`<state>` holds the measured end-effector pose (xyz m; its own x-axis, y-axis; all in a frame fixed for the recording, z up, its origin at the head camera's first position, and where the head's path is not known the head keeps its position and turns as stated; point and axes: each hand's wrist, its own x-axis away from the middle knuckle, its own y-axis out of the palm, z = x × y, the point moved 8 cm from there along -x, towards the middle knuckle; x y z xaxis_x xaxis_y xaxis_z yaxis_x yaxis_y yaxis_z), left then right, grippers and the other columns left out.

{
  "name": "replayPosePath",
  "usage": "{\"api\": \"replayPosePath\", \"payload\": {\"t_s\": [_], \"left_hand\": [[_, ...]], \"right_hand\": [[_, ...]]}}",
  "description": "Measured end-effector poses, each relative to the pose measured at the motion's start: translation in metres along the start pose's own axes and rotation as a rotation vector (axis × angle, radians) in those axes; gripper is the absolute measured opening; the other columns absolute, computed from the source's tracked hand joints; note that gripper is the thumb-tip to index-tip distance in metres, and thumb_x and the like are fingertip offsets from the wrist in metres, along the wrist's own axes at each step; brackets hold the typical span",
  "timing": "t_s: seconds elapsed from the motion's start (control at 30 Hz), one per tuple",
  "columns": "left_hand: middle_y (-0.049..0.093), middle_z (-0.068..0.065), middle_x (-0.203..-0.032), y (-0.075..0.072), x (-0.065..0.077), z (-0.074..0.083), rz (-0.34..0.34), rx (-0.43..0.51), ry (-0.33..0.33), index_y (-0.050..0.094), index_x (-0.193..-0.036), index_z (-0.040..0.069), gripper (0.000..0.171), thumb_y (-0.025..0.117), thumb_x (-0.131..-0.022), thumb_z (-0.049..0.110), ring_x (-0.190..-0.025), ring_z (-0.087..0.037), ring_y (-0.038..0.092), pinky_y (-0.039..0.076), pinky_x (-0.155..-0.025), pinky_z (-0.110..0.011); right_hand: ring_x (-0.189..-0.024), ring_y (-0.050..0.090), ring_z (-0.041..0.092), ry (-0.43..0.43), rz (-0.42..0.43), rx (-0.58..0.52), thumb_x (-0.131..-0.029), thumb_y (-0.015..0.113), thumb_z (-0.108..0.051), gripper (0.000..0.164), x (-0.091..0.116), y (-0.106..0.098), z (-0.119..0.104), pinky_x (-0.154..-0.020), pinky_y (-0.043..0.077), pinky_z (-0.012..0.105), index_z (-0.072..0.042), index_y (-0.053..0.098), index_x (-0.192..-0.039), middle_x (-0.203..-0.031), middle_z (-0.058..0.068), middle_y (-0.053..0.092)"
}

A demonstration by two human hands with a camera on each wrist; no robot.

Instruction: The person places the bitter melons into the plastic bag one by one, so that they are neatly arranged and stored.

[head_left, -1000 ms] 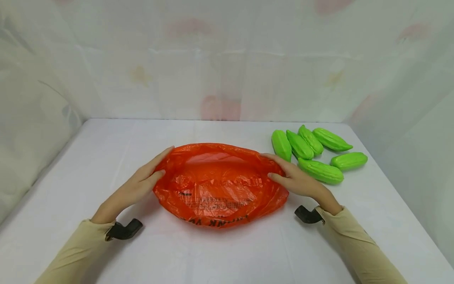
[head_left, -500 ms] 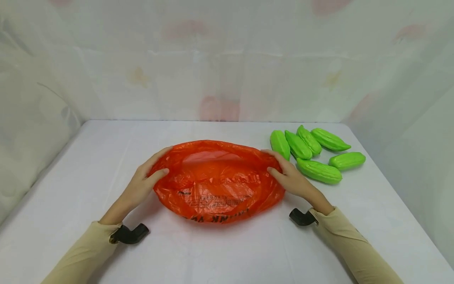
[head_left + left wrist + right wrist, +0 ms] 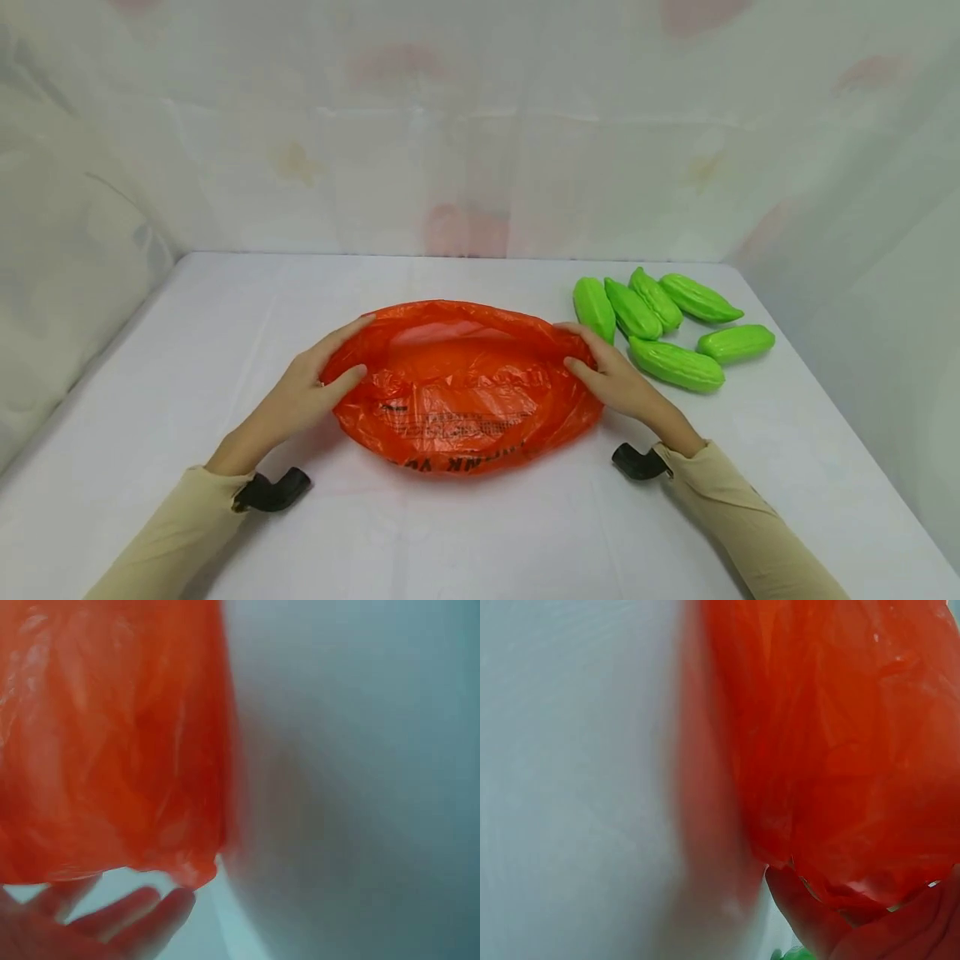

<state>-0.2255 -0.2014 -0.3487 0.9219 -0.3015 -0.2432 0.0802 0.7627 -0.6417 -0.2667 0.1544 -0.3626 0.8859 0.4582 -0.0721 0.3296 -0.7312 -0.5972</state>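
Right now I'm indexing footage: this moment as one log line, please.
translucent red plastic bag: mouth open | left hand: touching left side | right hand: touching right side | six ridged green vegetables: beyond right hand

The bag (image 3: 457, 392) is at the middle of the table (image 3: 480, 542), its mouth upward, with the left hand (image 3: 300, 392) at its left end and the right hand (image 3: 618, 379) at its right end. Six vegetables (image 3: 677, 364) lie on the table's far right part: four side by side at the back, two in front of them, the left one of these just beyond the right hand. Sheets stand behind the table (image 3: 480, 150) and along its left and right sides
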Motion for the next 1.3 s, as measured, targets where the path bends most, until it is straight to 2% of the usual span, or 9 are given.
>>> {"api": "replayPosePath", "payload": {"t_s": [0.1, 0.2, 0.3, 0.4, 0.53, 0.7, 0.9, 1.13, 1.3], "left_hand": [[0.047, -0.013, -0.151, -0.008, 0.003, 0.011, 0.087, -0.115, 0.061, 0.041, -0.151, 0.019, 0.060, 0.061, -0.096, 0.010, -0.137, -0.039, 0.045, 0.046, -0.100, -0.066], [0.051, -0.017, -0.146, -0.011, 0.007, 0.014, 0.129, -0.166, 0.049, 0.042, -0.150, 0.011, 0.057, 0.062, -0.096, 0.011, -0.130, -0.039, 0.051, 0.053, -0.091, -0.061], [0.048, -0.017, -0.149, -0.008, 0.013, 0.014, 0.100, -0.157, 0.004, 0.038, -0.152, 0.012, 0.059, 0.061, -0.097, 0.015, -0.132, -0.039, 0.049, 0.050, -0.097, -0.062], [0.037, -0.015, -0.157, -0.002, 0.015, 0.016, 0.048, -0.138, -0.003, 0.034, -0.155, 0.016, 0.064, 0.062, -0.097, 0.019, -0.142, -0.041, 0.037, 0.038, -0.105, -0.069], [0.023, -0.013, -0.164, 0.007, 0.016, 0.016, -0.022, -0.100, -0.013, 0.029, -0.157, 0.023, 0.070, 0.064, -0.096, 0.024, -0.148, -0.042, 0.025, 0.030, -0.107, -0.075], [0.024, -0.007, -0.164, 0.009, 0.015, 0.003, -0.079, -0.033, -0.095, 0.028, -0.156, 0.033, 0.069, 0.063, -0.097, 0.030, -0.148, -0.039, 0.025, 0.029, -0.108, -0.074], [0.031, -0.009, -0.161, 0.011, 0.014, -0.005, -0.094, 0.012, -0.154, 0.028, -0.155, 0.035, 0.067, 0.062, -0.098, 0.032, -0.145, -0.040, 0.031, 0.033, -0.108, -0.072], [0.030, -0.008, -0.162, 0.011, 0.014, -0.009, -0.089, 0.007, -0.169, 0.027, -0.155, 0.037, 0.068, 0.062, -0.098, 0.034, -0.146, -0.040, 0.031, 0.032, -0.108, -0.073], [0.025, -0.009, -0.164, 0.010, 0.013, -0.009, -0.069, 0.017, -0.150, 0.021, -0.157, 0.036, 0.073, 0.063, -0.097, 0.030, -0.145, -0.044, 0.030, 0.031, -0.107, -0.075]], "right_hand": [[-0.131, 0.051, 0.032, -0.010, 0.010, 0.008, -0.101, 0.049, -0.005, 0.047, 0.000, 0.000, 0.001, -0.108, 0.044, 0.054, -0.008, 0.040, -0.147, -0.143, 0.016, 0.052], [-0.132, 0.050, 0.033, -0.028, 0.014, 0.017, -0.100, 0.048, -0.003, 0.047, -0.001, 0.001, 0.001, -0.109, 0.043, 0.055, -0.006, 0.040, -0.147, -0.144, 0.016, 0.051], [-0.133, 0.049, 0.034, -0.031, 0.011, 0.016, -0.100, 0.048, -0.002, 0.047, -0.002, 0.002, 0.001, -0.109, 0.043, 0.055, -0.006, 0.040, -0.147, -0.144, 0.017, 0.051], [-0.133, 0.049, 0.034, -0.022, 0.003, 0.012, -0.101, 0.048, -0.003, 0.048, -0.002, 0.003, 0.002, -0.109, 0.043, 0.055, -0.006, 0.039, -0.147, -0.145, 0.017, 0.050], [-0.133, 0.049, 0.034, -0.010, 0.000, 0.010, -0.101, 0.048, -0.004, 0.048, -0.003, 0.004, 0.004, -0.108, 0.044, 0.054, -0.006, 0.038, -0.148, -0.146, 0.017, 0.049], [-0.132, 0.050, 0.033, -0.018, 0.002, 0.010, -0.100, 0.049, -0.003, 0.048, -0.003, 0.004, 0.004, -0.107, 0.045, 0.054, -0.005, 0.039, -0.147, -0.145, 0.017, 0.050], [-0.137, 0.046, 0.034, -0.039, -0.001, -0.001, -0.100, 0.050, -0.002, 0.049, -0.003, 0.005, 0.003, -0.111, 0.041, 0.055, -0.004, 0.039, -0.147, -0.147, 0.017, 0.048], [-0.138, 0.045, 0.034, 0.003, 0.025, 0.049, -0.100, 0.056, -0.014, 0.052, 0.000, -0.005, 0.003, -0.111, 0.040, 0.059, -0.011, 0.038, -0.149, -0.149, 0.014, 0.046], [-0.140, 0.043, 0.034, 0.014, 0.039, 0.024, -0.100, 0.059, -0.021, 0.056, 0.001, -0.014, 0.000, -0.113, 0.039, 0.058, -0.010, 0.037, -0.150, -0.152, 0.013, 0.044]]}}
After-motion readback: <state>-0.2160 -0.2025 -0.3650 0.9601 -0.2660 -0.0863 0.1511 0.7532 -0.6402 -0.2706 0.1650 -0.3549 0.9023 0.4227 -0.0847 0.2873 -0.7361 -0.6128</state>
